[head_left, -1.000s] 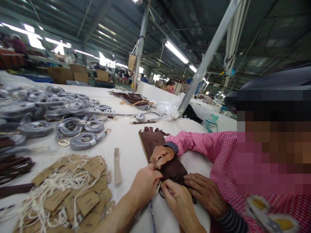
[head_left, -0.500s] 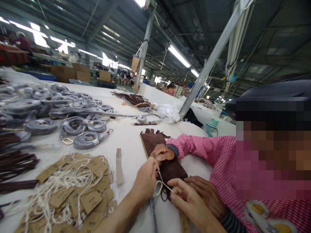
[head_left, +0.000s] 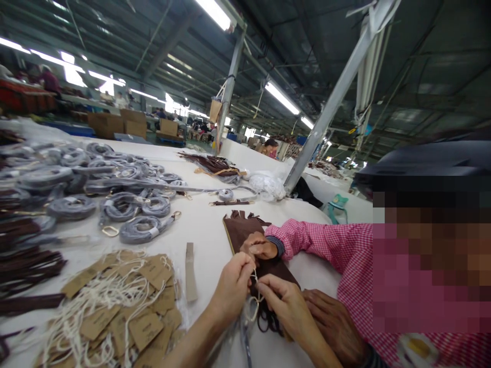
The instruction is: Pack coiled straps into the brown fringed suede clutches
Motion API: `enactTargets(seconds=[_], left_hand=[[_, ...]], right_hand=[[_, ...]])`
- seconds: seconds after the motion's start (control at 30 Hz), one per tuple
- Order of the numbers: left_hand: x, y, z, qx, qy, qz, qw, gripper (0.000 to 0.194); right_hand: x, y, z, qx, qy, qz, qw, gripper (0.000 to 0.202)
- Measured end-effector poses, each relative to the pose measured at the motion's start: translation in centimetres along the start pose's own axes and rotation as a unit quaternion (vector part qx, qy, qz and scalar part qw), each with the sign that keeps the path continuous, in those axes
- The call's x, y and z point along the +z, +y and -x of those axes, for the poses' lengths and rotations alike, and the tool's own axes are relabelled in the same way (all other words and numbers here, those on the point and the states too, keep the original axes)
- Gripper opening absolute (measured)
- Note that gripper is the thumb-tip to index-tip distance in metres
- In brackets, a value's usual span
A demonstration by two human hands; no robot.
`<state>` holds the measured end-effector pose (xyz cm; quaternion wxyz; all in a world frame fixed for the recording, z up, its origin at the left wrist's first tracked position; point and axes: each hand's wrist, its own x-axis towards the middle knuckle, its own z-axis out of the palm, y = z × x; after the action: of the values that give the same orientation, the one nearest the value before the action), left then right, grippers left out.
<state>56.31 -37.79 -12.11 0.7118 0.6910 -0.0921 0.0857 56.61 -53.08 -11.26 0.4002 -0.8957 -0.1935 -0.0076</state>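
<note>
A thin white string [head_left: 255,277] is pinched between the fingertips of my left hand [head_left: 232,280]. My right hand [head_left: 283,299] pinches the same string just to the right, its fingers close to the left ones. Below them a gold metal ring [head_left: 253,309] hangs by a grey plastic-wrapped strap [head_left: 245,340]. Under my hands lies a dark brown fringed leather pouch [head_left: 242,228], partly covered. A co-worker's hand [head_left: 261,246] rests on the pouch beside my left fingers. The co-worker's other hand [head_left: 334,321] lies behind my right wrist.
Brown paper tags [head_left: 144,329] with white strings are heaped at the lower left. Several coiled grey wrapped straps [head_left: 140,229] spread over the left of the white table [head_left: 207,220]. A narrow tan strip [head_left: 190,271] lies near my left forearm. The co-worker's checked sleeve [head_left: 312,236] reaches in from the right.
My right hand has moved up and left, closer to my left hand. The string's stretch between them is shorter. The co-worker's hands stay about where they were.
</note>
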Motion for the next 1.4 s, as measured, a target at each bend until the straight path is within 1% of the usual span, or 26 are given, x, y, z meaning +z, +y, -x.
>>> enactTargets(seconds=[0.07,0.1,0.2,0.3,0.37,0.43,0.47,0.57,0.63,0.7,0.77,0.83,0.87,0.9,0.93,0.97,1.0,1.03,1.1,1.13,1.17,1.2,1.23,1.27,1.33,1.4], left_hand=[[0.1,-0.6,0.0,-0.071,-0.019,0.071,0.995,0.018],[0.1,-0.9,0.0,-0.090,-0.031,0.092,0.991,0.019],[0.4,-1.4,0.2,-0.096,-0.065,0.110,0.987,0.019],[0.6,-1.6,0.3,-0.098,-0.045,0.100,0.989,0.013],[0.7,-1.8,0.3,-0.102,-0.023,0.066,0.992,0.012],[0.6,-1.8,0.3,-0.091,-0.016,0.011,0.996,0.013],[0.4,-1.7,0.4,-0.077,-0.021,-0.023,0.997,0.014],[-0.2,-1.5,0.4,-0.006,-0.063,-0.138,0.988,0.016],[-0.7,-1.4,0.4,0.035,-0.078,-0.187,0.979,0.015],[-1.0,-1.3,0.4,0.050,-0.080,-0.196,0.976,0.012],[-1.2,-1.3,0.4,0.022,-0.096,-0.147,0.984,0.007],[-1.2,-1.4,0.4,-0.040,-0.136,-0.043,0.989,0.003],[-1.2,-1.5,0.4,-0.075,-0.155,0.023,0.985,0.005],[-1.1,-1.5,0.4,-0.104,-0.166,0.093,0.976,0.008],[-1.1,-1.6,0.4,-0.123,-0.169,0.159,0.965,0.011],[-1.0,-1.8,0.4,-0.137,-0.164,0.219,0.952,0.014],[-1.0,-1.9,0.4,-0.147,-0.154,0.270,0.939,0.016],[-1.0,-2.0,0.4,-0.155,-0.143,0.310,0.927,0.019],[-1.0,-2.2,0.3,-0.167,-0.124,0.359,0.910,0.022],[-1.1,-2.2,0.3,-0.173,-0.119,0.377,0.902,0.023],[-1.2,-2.3,0.2,-0.177,-0.115,0.396,0.893,0.025],[-1.3,-2.4,0.2,-0.180,-0.115,0.414,0.885,0.026],[-1.4,-2.4,0.2,-0.184,-0.116,0.431,0.876,0.027],[-1.4,-2.5,0.2,-0.191,-0.115,0.444,0.868,0.028],[-1.5,-2.5,0.2,-0.207,-0.106,0.458,0.858,0.027],[-1.5,-2.5,0.1,-0.225,-0.092,0.463,0.852,0.025]], right_hand=[[-0.2,0.4,-0.1,0.001,0.000,-0.016,1.000,0.035],[-0.3,0.6,-0.1,0.001,0.002,-0.026,1.000,0.036],[-0.1,1.1,0.0,-0.005,0.007,-0.050,0.999,0.040],[0.3,1.4,0.1,-0.015,0.004,-0.053,0.998,0.041],[0.5,1.5,0.1,-0.017,0.006,-0.040,0.999,0.041],[0.6,1.6,0.2,-0.023,0.013,-0.013,1.000,0.039],[0.6,1.7,0.2,-0.030,0.020,0.009,0.999,0.038],[0.5,1.8,0.1,-0.064,0.050,0.109,0.991,0.034],[0.5,1.8,0.1,-0.077,0.058,0.165,0.981,0.033],[0.4,2.0,0.0,-0.074,0.058,0.184,0.978,0.033],[0.5,2.2,-0.1,-0.057,0.071,0.170,0.981,0.032],[0.7,2.3,-0.3,-0.034,0.086,0.115,0.989,0.032],[0.8,2.3,-0.4,-0.012,0.079,0.055,0.995,0.033],[0.9,2.3,-0.5,0.018,0.060,-0.022,0.998,0.035],[0.9,2.3,-0.6,0.052,0.033,-0.096,0.993,0.037],[0.8,2.2,-0.6,0.090,0.006,-0.172,0.981,0.038],[0.6,2.1,-0.5,0.129,-0.019,-0.250,0.959,0.039],[0.4,2.0,-0.3,0.169,-0.038,-0.325,0.930,0.038],[-0.4,1.8,0.3,0.224,-0.062,-0.464,0.855,0.035],[-0.8,1.8,0.6,0.240,-0.070,-0.528,0.812,0.035],[-1.1,1.7,1.0,0.245,-0.072,-0.574,0.778,0.034],[-1.4,1.7,1.4,0.239,-0.065,-0.595,0.764,0.033],[-1.6,1.6,1.7,0.228,-0.052,-0.602,0.763,0.034],[-1.6,1.5,2.0,0.216,-0.036,-0.601,0.769,0.038],[-1.5,1.4,2.3,0.200,-0.004,-0.579,0.791,0.048],[-1.0,1.4,2.2,0.196,0.022,-0.536,0.821,0.053]])
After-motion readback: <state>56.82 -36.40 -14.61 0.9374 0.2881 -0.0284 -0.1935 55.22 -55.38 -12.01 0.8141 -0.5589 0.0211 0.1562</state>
